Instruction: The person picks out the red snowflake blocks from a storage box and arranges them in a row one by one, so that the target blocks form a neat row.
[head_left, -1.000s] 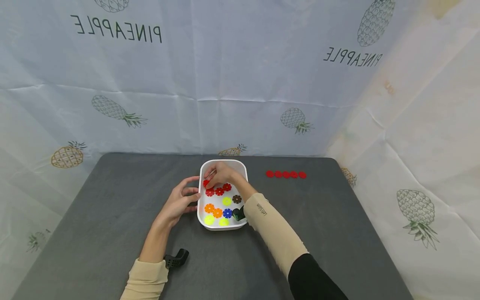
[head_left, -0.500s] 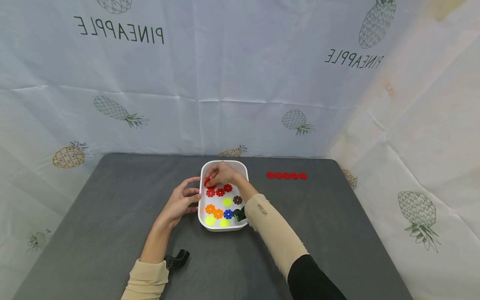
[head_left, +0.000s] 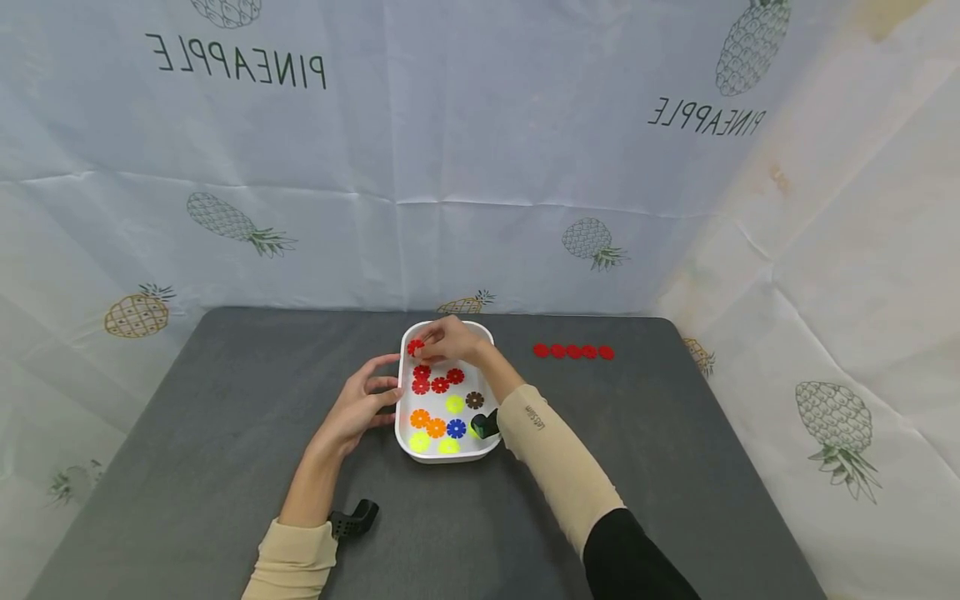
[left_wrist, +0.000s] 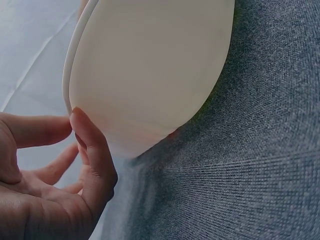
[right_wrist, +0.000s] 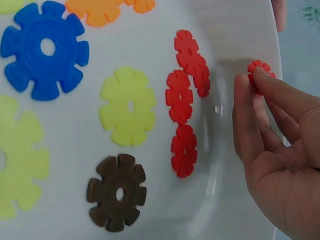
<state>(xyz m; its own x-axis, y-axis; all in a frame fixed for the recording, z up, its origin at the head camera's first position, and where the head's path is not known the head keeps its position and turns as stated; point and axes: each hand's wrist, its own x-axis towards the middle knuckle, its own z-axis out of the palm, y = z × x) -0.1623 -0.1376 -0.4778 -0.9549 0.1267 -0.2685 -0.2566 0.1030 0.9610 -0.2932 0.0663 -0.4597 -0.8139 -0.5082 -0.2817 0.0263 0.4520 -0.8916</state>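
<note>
In the head view my left hand (head_left: 358,407) is at the left side of a white plastic tray (head_left: 448,457). Thumb and a finger (left_wrist: 97,155) pinch its rim in the left wrist view. Over the tray's far part, my right hand (right_wrist: 285,155) pinches a red notched disc (right_wrist: 261,70) between thumb and fingertips. Several more red discs (right_wrist: 179,97) lie inside, some touching or overlapping. Around them are a brown disc (right_wrist: 118,192), a blue disc (right_wrist: 45,50), yellow-green discs (right_wrist: 128,106) and orange discs (head_left: 419,418).
A row of several red discs (head_left: 573,352) lies on the grey table (head_left: 600,442), right of the tray. Behind the table hangs a pineapple-print curtain (head_left: 480,150). Black wrist cameras (head_left: 355,518) sit on both wrists.
My right hand has lifted a red disc from the others and moved slightly toward the tray's far end. The left hand stays at the rim.
</note>
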